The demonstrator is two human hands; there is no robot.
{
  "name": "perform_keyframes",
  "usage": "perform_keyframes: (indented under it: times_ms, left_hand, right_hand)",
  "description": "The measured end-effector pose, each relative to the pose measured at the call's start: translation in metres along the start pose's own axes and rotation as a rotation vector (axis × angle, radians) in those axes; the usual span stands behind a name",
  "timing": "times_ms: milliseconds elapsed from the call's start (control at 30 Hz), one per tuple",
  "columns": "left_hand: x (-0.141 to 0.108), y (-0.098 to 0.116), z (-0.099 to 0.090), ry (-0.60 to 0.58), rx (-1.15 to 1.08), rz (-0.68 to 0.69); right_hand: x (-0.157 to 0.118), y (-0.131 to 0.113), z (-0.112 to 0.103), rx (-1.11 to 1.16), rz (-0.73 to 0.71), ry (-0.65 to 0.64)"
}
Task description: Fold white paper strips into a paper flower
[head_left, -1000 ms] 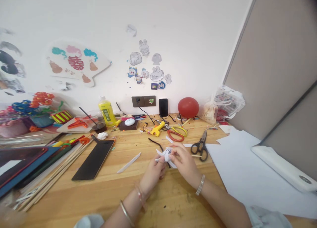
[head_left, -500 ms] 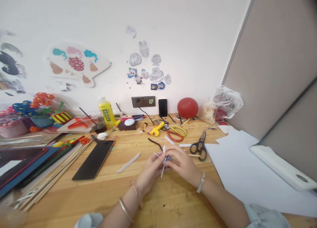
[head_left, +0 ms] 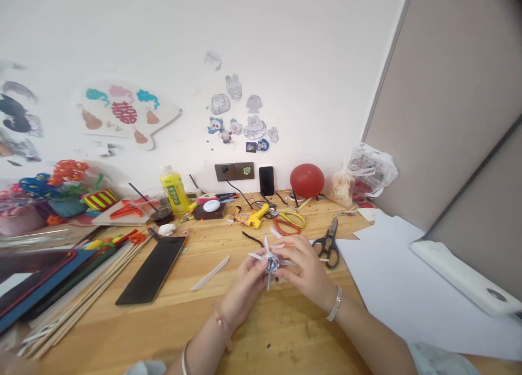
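From the head camera, looking forward and down over a wooden table (head_left: pixel 228 331), a small folded paper piece (head_left: pixel 272 264) with white strips jutting outward like a star is between the person's two hands, above the tabletop. The left hand (head_left: pixel 248 280) is curled at its left side, thumb on the near face, gripping it. The right hand (head_left: pixel 304 269) is partly closed at its right, fingers bent over the upper edge and thumb lower down, also holding it. Just beyond the right hand lie black scissors (head_left: pixel 328 243); a loose white strip (head_left: pixel 210 273) rests left of the left hand, and a black tablet (head_left: pixel 151 270) lies farther left. A large white sheet (head_left: pixel 391 277) spreads to the right.
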State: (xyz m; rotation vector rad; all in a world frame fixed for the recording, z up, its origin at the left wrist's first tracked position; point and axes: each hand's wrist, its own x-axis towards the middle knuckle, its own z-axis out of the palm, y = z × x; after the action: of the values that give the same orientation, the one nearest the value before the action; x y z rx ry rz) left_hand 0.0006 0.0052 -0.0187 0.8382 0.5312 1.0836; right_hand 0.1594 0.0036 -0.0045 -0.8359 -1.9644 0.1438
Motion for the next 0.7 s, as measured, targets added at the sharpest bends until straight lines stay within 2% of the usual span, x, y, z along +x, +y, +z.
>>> perform_keyframes:
  times_ms: [233,367,433,500,600,700]
  left_hand:
    - [0.002,-0.001,-0.004,0.084,0.112,0.108]
    - [0.006,-0.004,-0.01,0.098,0.206,0.11]
    - [0.009,-0.007,-0.013,0.121,0.271,0.071]
    - [0.013,-0.009,-0.016,0.152,0.404,-0.005]
    - [0.016,-0.009,-0.018,0.302,0.544,0.044]
    - [0.015,-0.006,-0.021,0.395,0.748,0.129]
  right_hand:
    - [0.0,-0.003,-0.001,0.03,0.005,0.063]
    - [0.003,-0.003,0.0,0.042,0.034,0.038]
    - [0.004,0.002,-0.001,0.04,0.13,0.024]
    - [0.006,0.011,-0.002,0.01,0.289,0.002]
    - [0.005,0.026,-0.002,-0.17,0.515,-0.172]
    - [0.002,0.036,0.001,-0.272,0.514,-0.225]
